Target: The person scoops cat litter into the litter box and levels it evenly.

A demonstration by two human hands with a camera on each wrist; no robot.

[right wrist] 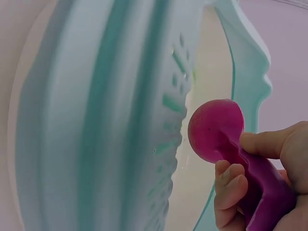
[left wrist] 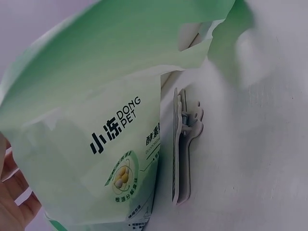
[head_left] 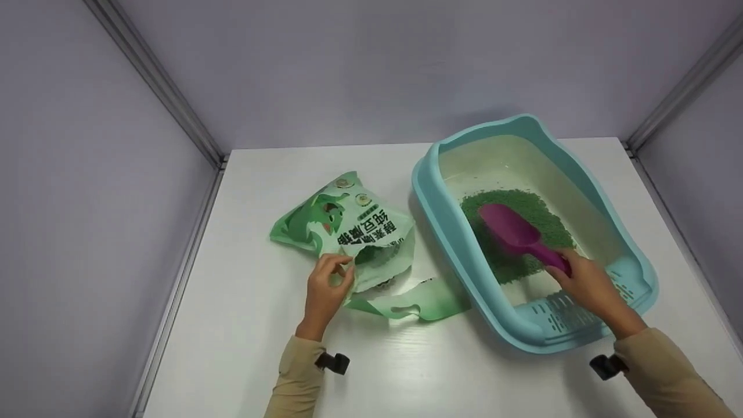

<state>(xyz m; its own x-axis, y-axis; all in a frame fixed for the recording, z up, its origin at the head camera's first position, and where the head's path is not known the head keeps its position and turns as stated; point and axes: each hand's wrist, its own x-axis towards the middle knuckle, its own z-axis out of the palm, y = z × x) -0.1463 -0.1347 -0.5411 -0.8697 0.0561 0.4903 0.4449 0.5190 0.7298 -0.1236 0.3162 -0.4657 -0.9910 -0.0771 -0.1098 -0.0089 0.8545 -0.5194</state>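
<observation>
My left hand (head_left: 327,287) pinches the edge of a torn-open green and white cat litter bag (head_left: 325,217), which lies on its side with its mouth facing the litter box (head_left: 453,244). Up close in the left wrist view, the printed bag (left wrist: 86,144) hides part of that hand. My right hand (head_left: 589,284) grips the handle of a magenta litter scoop (head_left: 508,226) inside the blue litter box. Green litter (head_left: 540,212) covers part of the box floor under the scoop. The scoop (right wrist: 216,130) looks empty from the head view; whether it touches the litter I cannot tell.
A torn green strip of bag (head_left: 435,302) stretches from the bag's mouth to the box's side. A grey clip (left wrist: 185,149) lies on the white table (head_left: 232,290) beside the bag. Pale walls (head_left: 348,75) stand behind and on both sides.
</observation>
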